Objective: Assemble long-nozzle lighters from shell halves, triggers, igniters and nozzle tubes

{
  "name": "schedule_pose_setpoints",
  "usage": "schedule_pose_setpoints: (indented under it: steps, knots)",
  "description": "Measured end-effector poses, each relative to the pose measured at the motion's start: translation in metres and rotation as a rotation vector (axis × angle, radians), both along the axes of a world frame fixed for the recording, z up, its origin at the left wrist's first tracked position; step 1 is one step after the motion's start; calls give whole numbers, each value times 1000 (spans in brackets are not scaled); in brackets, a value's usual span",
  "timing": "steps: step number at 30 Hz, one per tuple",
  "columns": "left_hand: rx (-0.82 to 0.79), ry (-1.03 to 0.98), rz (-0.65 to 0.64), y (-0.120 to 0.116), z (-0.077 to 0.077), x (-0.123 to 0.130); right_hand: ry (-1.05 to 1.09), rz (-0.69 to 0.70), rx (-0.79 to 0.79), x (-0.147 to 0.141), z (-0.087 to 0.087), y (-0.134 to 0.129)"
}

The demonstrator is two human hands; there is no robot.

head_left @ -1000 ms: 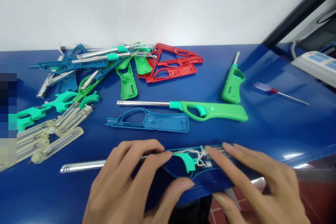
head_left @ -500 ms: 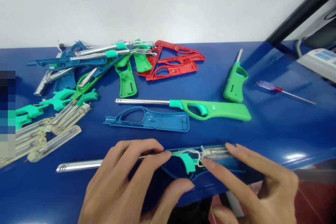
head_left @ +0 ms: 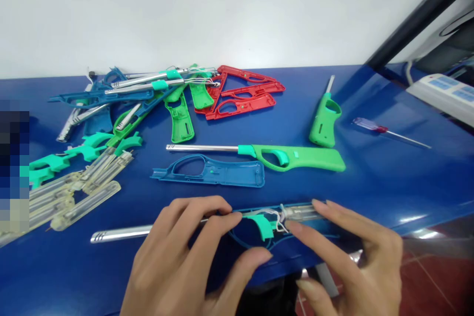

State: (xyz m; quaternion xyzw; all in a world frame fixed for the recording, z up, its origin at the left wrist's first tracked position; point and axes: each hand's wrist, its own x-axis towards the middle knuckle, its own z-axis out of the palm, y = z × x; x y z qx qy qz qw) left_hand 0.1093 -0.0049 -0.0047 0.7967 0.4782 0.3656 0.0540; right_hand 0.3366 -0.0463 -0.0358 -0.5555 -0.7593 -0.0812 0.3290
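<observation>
In the head view a half-open gas lighter (head_left: pixel 263 227) lies near the table's front edge. Its blue half shell (head_left: pixel 237 242) carries a turquoise trigger, a clear fuel tank (head_left: pixel 300 212) and loose white wires (head_left: pixel 279 220). The long metal tube (head_left: pixel 120 233) points left. My left hand (head_left: pixel 192 252) holds the tube end down with its fingertips, thumb apart below the trigger opening. My right hand (head_left: pixel 355 252) has one fingertip at the wires and others on the fuel tank, steadying it. Its thumb hangs lower, apart from the shell.
Behind lie a blue half shell (head_left: pixel 237 173) and a green lighter (head_left: pixel 314 158). A short green lighter (head_left: pixel 323 123) and a screwdriver (head_left: pixel 381 129) are right. Left are clear tanks (head_left: pixel 87 205), turquoise triggers (head_left: pixel 55 162) and metal tubes (head_left: pixel 148 85); red shells (head_left: pixel 252 103) lie at the back.
The view has shifted slightly, so the table's contents sit a little differently in frame. Both hands keep nearly the same hold on the lighter, and its parts look unchanged.
</observation>
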Motion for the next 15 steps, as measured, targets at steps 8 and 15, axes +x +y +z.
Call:
schedule_pose_setpoints:
  steps: [8, 15]
  knots:
    - [-24, 20, -24, 2, -1, 0, 94, -100, -36, -14, 5, -1]
    - [4, 8, -32, 3, -3, 0, 89, -85, -53, -10, 3, -3]
